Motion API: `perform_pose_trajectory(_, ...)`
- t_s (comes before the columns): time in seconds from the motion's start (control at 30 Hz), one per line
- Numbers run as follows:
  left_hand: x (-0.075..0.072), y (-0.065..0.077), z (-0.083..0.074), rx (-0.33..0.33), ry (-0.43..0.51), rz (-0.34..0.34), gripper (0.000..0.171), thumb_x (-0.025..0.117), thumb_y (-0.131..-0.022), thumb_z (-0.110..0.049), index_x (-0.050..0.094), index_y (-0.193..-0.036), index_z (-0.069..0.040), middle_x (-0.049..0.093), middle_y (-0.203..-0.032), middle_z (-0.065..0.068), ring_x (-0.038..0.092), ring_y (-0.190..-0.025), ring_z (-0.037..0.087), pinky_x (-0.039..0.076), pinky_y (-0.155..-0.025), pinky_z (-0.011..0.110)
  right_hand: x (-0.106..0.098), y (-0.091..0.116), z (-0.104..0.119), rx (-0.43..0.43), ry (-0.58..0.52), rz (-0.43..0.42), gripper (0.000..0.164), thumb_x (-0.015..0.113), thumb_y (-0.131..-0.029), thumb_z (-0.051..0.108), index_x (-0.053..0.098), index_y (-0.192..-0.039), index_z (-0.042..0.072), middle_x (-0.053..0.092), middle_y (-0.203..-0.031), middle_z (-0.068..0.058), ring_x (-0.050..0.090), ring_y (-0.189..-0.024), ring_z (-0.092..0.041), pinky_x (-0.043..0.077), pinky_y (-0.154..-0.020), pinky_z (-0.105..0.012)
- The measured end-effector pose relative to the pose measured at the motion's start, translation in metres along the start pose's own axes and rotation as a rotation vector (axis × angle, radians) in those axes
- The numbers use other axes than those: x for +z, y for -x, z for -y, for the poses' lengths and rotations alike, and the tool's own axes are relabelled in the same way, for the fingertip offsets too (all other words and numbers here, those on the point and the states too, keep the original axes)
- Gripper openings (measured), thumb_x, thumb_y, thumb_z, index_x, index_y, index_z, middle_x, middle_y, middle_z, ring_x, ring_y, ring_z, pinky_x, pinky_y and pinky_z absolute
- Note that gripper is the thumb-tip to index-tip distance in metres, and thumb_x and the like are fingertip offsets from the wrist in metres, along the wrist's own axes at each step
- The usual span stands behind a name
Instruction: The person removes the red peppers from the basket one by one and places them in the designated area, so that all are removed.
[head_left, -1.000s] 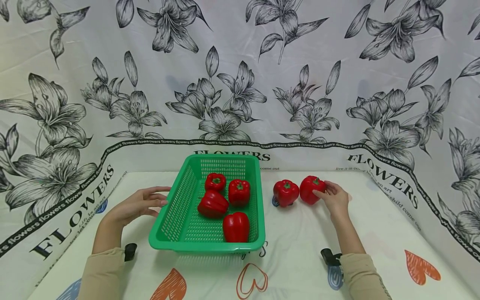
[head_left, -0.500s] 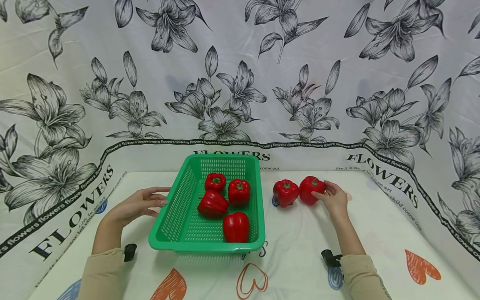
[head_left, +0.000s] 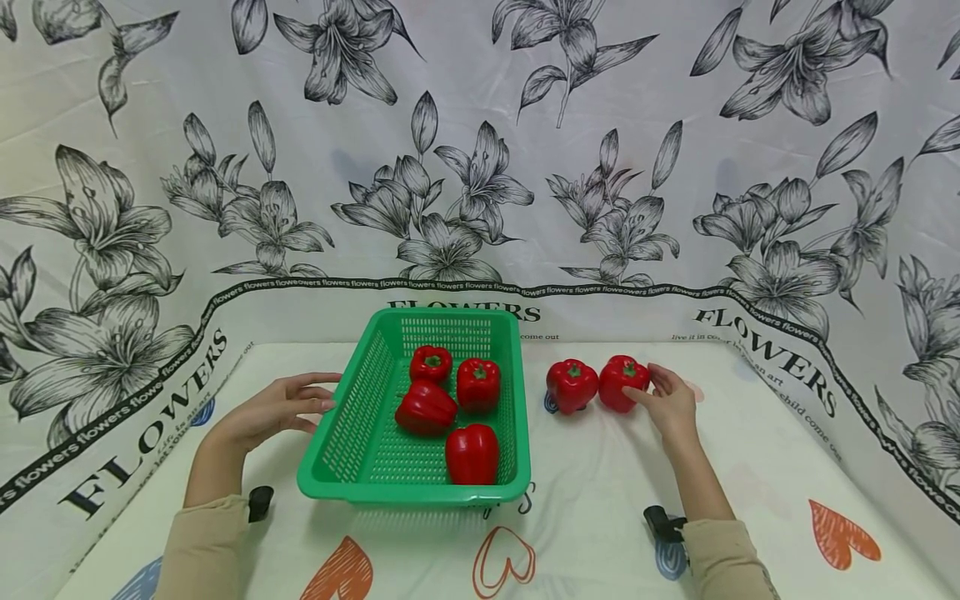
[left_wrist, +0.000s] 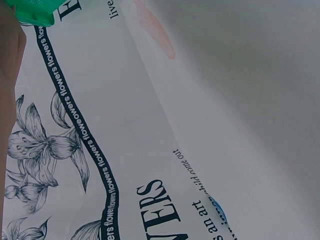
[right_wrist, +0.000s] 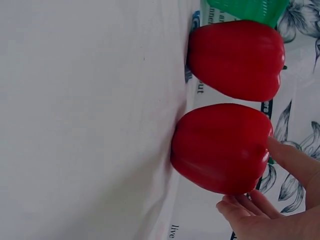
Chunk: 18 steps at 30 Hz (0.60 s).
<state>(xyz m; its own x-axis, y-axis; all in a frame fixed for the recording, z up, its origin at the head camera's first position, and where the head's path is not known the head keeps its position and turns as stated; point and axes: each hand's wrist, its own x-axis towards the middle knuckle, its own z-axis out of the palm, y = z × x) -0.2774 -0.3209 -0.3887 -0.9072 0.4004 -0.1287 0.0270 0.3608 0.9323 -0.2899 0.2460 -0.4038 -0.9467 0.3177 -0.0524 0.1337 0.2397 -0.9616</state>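
Note:
My right hand [head_left: 672, 408] holds a red bell pepper [head_left: 617, 382] on the table, right of the basket. In the right wrist view the thumb [right_wrist: 292, 159] lies on its stem end and the fingers against its side. A second red bell pepper [head_left: 572, 385] stands just to its left, its side bare in the right wrist view. My left hand [head_left: 273, 410] is beside the left rim of a green plastic basket [head_left: 412, 493], fingers loosely extended; whether the fingertips touch it I cannot tell. Several red bell peppers [head_left: 426, 408] lie inside the basket.
A white cloth with printed hearts [head_left: 504, 562] covers the table. Behind it hangs a white curtain with black flower drawings [head_left: 450, 200]. The basket's corner [left_wrist: 37, 11] shows at the top left of the left wrist view.
The bell pepper in my right hand has turned from tilted to more upright and shifted very slightly left and down. My left hand and the basket stay put.

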Motion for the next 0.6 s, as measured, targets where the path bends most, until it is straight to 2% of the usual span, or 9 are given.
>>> perform_pose_trajectory(0.3, 0.0004, -0.0003, -0.0014, -0.003, -0.007, 0.001, 0.065, 0.060, -0.097, -0.015, 0.028, -0.151, 0.000, 0.065, -0.113, -0.001, 0.067, -0.098, 0.012, 0.059, -0.080, 0.037, -0.0023, 0.0037, 0.0044, 0.040, -0.034, -0.002, 0.075, 0.069, -0.091, 0.020, 0.030, -0.153, 0.006, 0.033, -0.158, -0.014, 0.029, -0.148, -0.027, 0.030, -0.118, -0.039)
perform_pose_trajectory(0.6, 0.0005, 0.0004, -0.0028, -0.002, -0.006, 0.008, 0.064, 0.059, -0.097, -0.014, 0.027, -0.151, 0.001, 0.065, -0.113, 0.000, 0.067, -0.098, 0.011, 0.059, -0.080, 0.037, -0.0053, 0.0076, 0.0088, 0.031, -0.036, -0.019, 0.074, 0.068, -0.092, 0.026, 0.029, -0.154, 0.010, 0.033, -0.158, -0.012, 0.030, -0.148, -0.026, 0.034, -0.116, -0.040)
